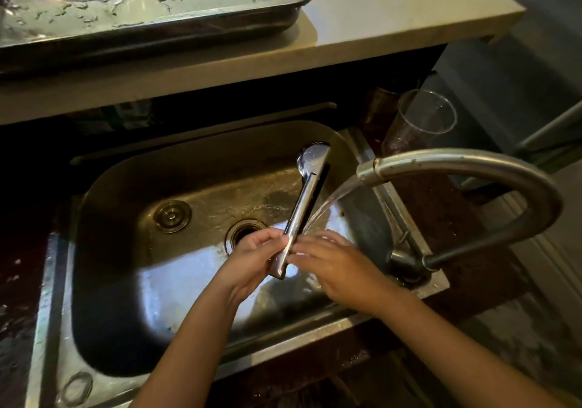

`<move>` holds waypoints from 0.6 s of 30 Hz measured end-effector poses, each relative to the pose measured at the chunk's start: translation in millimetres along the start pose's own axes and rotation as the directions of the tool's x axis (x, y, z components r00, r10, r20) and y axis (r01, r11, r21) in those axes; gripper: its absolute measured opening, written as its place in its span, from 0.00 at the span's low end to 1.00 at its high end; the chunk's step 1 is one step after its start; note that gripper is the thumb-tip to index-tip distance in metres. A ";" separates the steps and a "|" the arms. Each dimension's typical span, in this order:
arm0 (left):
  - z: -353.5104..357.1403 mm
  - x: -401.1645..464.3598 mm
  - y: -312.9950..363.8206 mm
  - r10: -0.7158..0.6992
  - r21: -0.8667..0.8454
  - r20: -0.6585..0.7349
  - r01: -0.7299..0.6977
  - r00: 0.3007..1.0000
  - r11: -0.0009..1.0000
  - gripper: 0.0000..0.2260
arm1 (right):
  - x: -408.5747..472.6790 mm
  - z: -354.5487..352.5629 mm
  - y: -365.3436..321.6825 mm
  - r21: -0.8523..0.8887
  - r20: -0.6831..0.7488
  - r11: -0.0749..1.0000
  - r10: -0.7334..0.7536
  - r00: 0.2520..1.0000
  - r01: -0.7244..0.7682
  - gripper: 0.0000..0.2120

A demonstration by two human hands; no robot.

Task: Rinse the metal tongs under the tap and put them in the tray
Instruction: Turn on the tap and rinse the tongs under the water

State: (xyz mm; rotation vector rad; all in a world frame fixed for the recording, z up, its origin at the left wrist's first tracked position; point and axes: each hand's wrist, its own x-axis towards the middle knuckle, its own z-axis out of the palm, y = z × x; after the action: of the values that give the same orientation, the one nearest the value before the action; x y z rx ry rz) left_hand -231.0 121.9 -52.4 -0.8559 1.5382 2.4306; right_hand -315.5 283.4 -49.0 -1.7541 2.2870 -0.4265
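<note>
A person stands at a steel sink [104,193], seen from above, both bare forearms reaching over its near rim. The left hand [252,254] is curled around the lower end of a pair of metal tongs [304,206], fingers and thumb closed on the handle. The right hand [330,262] lies against the other side of the same end, fingers loosely bent and touching the metal; whether it truly grips cannot be told. The tongs are over the middle of the sink, just above the drain [242,232], slanting up and away toward the sink's far right corner, their two arms close together and the rounded tip wet. A curved tap [456,165] arches in from the sink's right side, and its stream of water [327,202] falls onto the tongs just above the hands. A round plug [172,216] sits on the sink floor left of the drain. Beyond the sink, on a pale counter [378,29], lies a wet metal tray [189,13]. A clear glass [422,120] stands past the sink's far right corner
</note>
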 end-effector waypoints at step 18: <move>0.7 -6.3 -24.8 -0.015 -0.019 -0.086 0.013 0.996 1.000 0.07 | 35.7 1.7 4.7 0.937 0.198 -0.013 0.843 0.500 -0.349 0.28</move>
State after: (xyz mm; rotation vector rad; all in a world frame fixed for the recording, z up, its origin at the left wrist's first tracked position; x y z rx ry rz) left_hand -216.0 135.2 -68.3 -0.9841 1.5352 2.4320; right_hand -328.3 249.8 -52.4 0.1217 1.9447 -1.6244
